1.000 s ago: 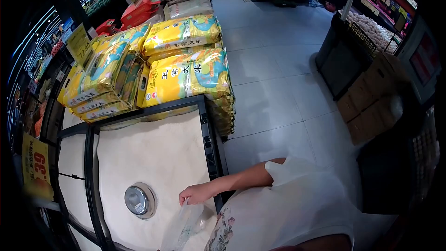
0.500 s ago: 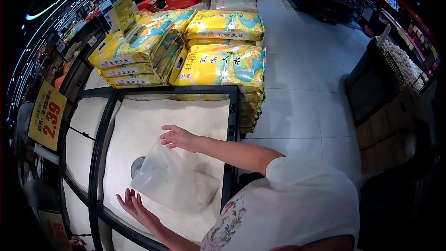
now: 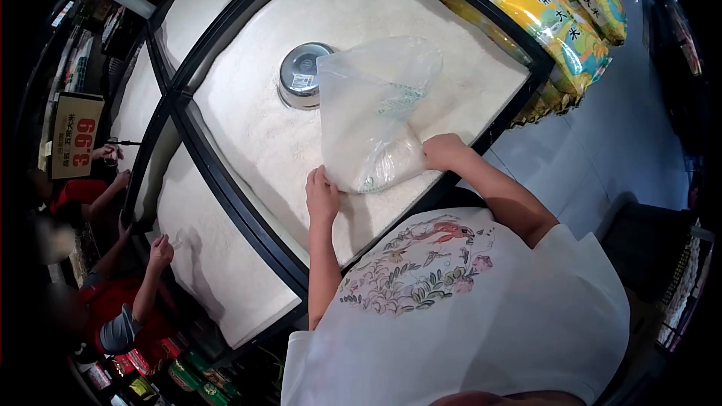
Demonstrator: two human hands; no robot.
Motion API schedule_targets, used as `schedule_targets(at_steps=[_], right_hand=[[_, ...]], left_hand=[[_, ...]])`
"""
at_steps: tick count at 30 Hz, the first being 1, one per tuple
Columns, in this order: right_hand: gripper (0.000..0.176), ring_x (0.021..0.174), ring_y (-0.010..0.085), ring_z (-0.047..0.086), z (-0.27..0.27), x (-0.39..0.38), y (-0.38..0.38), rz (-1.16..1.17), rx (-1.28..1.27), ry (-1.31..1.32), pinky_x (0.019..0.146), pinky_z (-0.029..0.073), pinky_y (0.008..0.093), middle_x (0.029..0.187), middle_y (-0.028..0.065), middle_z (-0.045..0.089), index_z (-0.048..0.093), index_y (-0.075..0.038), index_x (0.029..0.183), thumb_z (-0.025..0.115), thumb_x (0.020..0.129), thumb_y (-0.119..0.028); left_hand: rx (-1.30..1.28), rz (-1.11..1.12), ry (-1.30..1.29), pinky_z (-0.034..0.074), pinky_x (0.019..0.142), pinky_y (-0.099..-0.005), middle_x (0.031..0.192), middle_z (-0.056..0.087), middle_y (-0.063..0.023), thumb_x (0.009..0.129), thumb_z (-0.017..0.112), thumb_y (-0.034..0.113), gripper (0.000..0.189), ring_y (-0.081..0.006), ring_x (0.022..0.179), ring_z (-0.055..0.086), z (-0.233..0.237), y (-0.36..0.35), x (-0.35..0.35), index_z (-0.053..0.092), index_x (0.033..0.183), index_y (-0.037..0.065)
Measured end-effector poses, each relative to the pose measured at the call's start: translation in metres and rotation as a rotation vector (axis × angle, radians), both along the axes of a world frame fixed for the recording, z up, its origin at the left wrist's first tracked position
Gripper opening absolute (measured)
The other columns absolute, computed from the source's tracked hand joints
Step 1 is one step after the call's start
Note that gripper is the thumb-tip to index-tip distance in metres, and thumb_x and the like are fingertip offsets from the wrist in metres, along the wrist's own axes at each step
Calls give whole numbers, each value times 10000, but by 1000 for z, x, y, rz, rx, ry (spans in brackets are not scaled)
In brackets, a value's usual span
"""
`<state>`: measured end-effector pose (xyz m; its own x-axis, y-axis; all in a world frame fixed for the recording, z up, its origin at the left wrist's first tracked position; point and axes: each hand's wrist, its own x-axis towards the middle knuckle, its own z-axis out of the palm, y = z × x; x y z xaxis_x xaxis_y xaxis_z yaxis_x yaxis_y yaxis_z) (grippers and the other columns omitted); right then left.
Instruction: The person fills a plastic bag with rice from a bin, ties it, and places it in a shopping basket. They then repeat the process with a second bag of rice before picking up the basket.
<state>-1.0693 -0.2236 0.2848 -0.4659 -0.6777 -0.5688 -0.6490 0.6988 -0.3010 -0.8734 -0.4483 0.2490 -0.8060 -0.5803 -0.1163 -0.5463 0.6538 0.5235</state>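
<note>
A translucent plastic bag (image 3: 361, 116) with green print spreads over the loose white rice (image 3: 248, 83) in the bin before me. My left hand (image 3: 323, 194) is closed on the bag's near left edge, fingers pinched together. At its near right corner, my right hand (image 3: 445, 152) is wrapped round the plastic, with the knuckles up. Just beyond the bag's left side sits a shiny metal bowl (image 3: 303, 71), upside down on the rice with a label on its base. The bag's edge overlaps the bowl's right side in this view.
Black dividers (image 3: 174, 102) frame the bin and neighbouring rice bins. Yellow rice sacks (image 3: 538, 19) are stacked beyond its far right edge. A price sign (image 3: 76, 135) stands at left, near another person's raised hand (image 3: 160, 250). A dark container (image 3: 643, 244) stands on the right.
Both my hands were open and beside the bag; now they are closed on its near edge. The bag is spread away from me. My view has tilted down and turned left.
</note>
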Motion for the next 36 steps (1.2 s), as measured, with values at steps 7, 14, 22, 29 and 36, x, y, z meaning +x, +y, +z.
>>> schedule_targets(at_steps=[7,14,22,29,36], right_hand=[[274,778,269,608,-5,1,-3,141,110,-1,671,480,365,807,131,629,646,-42,795,597,646,-266],[320,764,296,598,-10,0,-21,121,50,-80,662,470,377,803,168,619,635,-23,800,587,661,-308],[160,564,69,429,18,-9,-11,-462,-493,-786,519,362,218,636,-20,495,581,-34,747,521,753,-182],[159,514,47,376,88,-30,-6,-712,-955,-1160,467,315,187,632,-32,464,521,-67,738,493,825,-198],[219,635,77,452,3,-63,-12,-952,-828,-881,578,390,229,725,6,504,523,-52,866,508,822,-267]], left_hand=[[32,35,-68,412,837,-352,1229,381,-129,744,556,156,496,-272,1011,481,-7,-10,0,399,1202,49],[63,-7,-269,436,725,-361,1054,514,-133,751,556,246,344,-278,879,544,-1,-31,-19,527,1010,22],[949,230,205,371,621,-233,703,540,-2,825,517,255,235,-84,643,463,29,-14,-11,573,788,30],[1274,418,628,428,659,-247,789,594,-44,860,487,244,237,-110,708,546,103,-7,-27,562,845,19],[1119,547,541,387,781,-301,948,536,-37,835,497,334,434,-136,866,498,47,-27,-22,442,1150,40]])
